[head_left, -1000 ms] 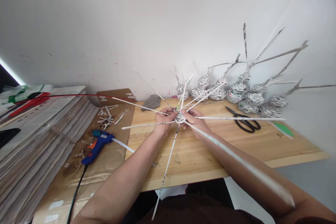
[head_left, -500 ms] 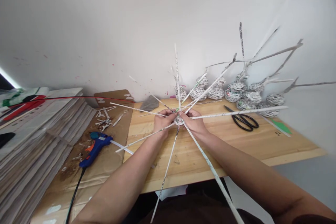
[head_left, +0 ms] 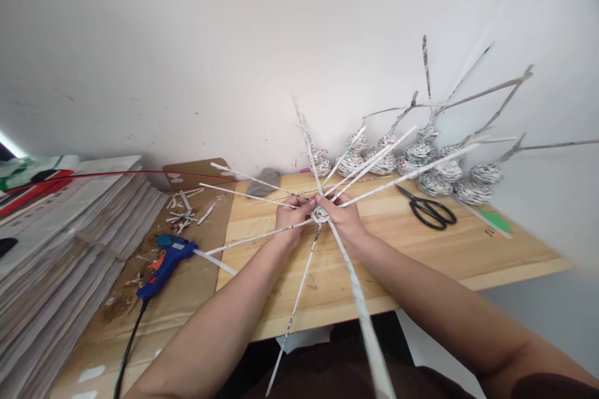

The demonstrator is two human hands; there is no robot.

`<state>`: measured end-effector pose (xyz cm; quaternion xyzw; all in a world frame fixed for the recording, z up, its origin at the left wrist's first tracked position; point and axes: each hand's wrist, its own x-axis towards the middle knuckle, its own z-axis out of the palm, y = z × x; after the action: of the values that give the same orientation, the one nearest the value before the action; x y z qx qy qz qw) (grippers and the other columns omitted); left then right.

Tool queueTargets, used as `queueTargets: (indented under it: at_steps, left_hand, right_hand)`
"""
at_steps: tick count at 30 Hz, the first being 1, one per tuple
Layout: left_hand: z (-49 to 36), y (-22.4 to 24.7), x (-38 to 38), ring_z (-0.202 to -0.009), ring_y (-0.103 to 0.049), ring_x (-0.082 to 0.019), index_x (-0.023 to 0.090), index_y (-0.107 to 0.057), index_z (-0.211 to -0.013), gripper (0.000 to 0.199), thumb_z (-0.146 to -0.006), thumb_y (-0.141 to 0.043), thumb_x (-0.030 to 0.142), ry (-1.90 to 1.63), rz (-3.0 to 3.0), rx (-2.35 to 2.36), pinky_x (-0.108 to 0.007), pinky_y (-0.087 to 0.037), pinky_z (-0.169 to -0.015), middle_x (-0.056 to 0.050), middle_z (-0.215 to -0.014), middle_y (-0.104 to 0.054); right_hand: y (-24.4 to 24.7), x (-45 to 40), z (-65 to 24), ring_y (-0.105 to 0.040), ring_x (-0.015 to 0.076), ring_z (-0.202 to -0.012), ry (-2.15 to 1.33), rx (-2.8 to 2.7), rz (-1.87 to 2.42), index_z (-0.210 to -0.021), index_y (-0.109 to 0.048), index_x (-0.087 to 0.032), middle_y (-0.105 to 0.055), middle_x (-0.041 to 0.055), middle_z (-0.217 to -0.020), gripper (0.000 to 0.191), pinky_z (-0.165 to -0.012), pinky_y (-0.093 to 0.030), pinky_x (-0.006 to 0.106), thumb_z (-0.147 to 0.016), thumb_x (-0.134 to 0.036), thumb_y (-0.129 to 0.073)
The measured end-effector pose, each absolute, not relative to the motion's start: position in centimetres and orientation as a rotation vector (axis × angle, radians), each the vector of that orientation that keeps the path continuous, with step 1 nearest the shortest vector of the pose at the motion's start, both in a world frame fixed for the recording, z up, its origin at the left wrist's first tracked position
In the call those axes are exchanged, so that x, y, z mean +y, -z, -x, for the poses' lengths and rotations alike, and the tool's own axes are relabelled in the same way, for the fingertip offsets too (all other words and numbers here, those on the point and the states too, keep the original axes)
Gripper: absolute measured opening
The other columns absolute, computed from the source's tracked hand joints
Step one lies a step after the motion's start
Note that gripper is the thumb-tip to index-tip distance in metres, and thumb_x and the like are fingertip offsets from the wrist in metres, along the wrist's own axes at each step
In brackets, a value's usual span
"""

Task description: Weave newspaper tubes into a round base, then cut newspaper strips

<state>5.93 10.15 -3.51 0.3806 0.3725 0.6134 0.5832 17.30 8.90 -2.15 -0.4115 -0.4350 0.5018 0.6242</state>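
Observation:
Between my hands sits a small woven paper base (head_left: 321,213), with several rolled newspaper tubes (head_left: 262,235) spreading out from it like spokes. My left hand (head_left: 292,218) grips its left side, thumb pressed near the top of the weave. On the other side my right hand (head_left: 343,215) pinches the weave and the foot of the tubes, its thumb almost meeting the left one. One pale tube (head_left: 358,287) runs from the base down toward my body. Most fingers are hidden behind the work.
Several finished woven paper gourds (head_left: 384,162) stand along the wall. Black scissors (head_left: 428,209) lie at right, near a green patch (head_left: 496,219). At left are a blue glue gun (head_left: 166,268) on cardboard (head_left: 187,299), paper scraps (head_left: 185,215), a grey cloth (head_left: 264,182) and a newspaper stack (head_left: 70,262).
The spokes have swung around: the upright tube leans left and the right-hand tube points higher. Both hands stay on the woven base. The whole view has shifted slightly.

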Motion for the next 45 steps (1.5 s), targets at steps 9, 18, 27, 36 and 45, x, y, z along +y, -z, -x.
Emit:
queueTargets:
  at_steps: [9, 18, 27, 36, 45]
  left_hand:
    - [-6.4, 3.9, 10.2, -0.057, -0.064, -0.016, 0.013, -0.073, -0.071, 0.038, -0.046, -0.093, 0.034, -1.436, -0.794, 0.847, -0.031, -0.053, -0.061, -0.005, -0.064, -0.070]
    - [-6.0, 3.3, 10.3, -0.059, -0.062, -0.014, 0.014, -0.066, -0.057, 0.031, -0.051, -0.089, 0.032, -1.461, -0.970, 0.915, -0.028, -0.050, -0.057, -0.007, -0.079, -0.074]
    - [-6.0, 3.4, 10.2, -0.059, -0.062, -0.013, 0.014, -0.071, -0.070, 0.033, -0.050, -0.090, 0.032, -1.444, -0.879, 0.868, -0.027, -0.050, -0.060, -0.004, -0.069, -0.070]
    - [-6.0, 3.0, 10.0, -0.054, -0.061, -0.013, 0.014, -0.072, -0.071, 0.031, -0.045, -0.088, 0.023, -1.413, -0.813, 0.912, -0.027, -0.048, -0.055, -0.002, -0.065, -0.069]
    - [-6.6, 2.7, 9.4, -0.056, -0.059, -0.013, 0.016, -0.072, -0.063, 0.013, -0.053, -0.080, 0.022, -1.540, -0.960, 0.972, -0.026, -0.048, -0.057, -0.003, -0.070, -0.072]
  right_hand:
    - [2.8, 9.2, -17.3, -0.054, 0.0149, -0.053, -0.963, -1.058, 1.068, -0.077, -0.056, -0.022, -0.057, -0.0038, -0.059, 0.027, -0.051, -0.045, 0.028, -0.073, -0.044, -0.071]
    - [2.4, 9.2, -17.7, -0.054, 0.0150, -0.052, -0.956, -1.140, 1.018, -0.076, -0.059, -0.020, -0.060, -0.0014, -0.060, 0.028, -0.049, -0.045, 0.028, -0.075, -0.046, -0.070]
    - [2.6, 9.6, -17.7, -0.058, 0.0169, -0.058, -0.970, -1.054, 1.025, -0.075, -0.062, -0.020, -0.065, 0.0006, -0.064, 0.030, -0.055, -0.047, 0.029, -0.073, -0.048, -0.072]
    - [2.9, 9.5, -17.6, -0.060, 0.0170, -0.062, -0.856, -1.160, 1.069, -0.083, -0.066, -0.019, -0.068, 0.0028, -0.073, 0.028, -0.057, -0.048, 0.029, -0.074, -0.046, -0.069]
    - [3.3, 9.7, -17.8, -0.053, 0.0143, -0.048, -0.912, -1.096, 1.134, -0.075, -0.057, -0.021, -0.059, -0.0021, -0.058, 0.030, -0.044, -0.042, 0.026, -0.076, -0.049, -0.068]
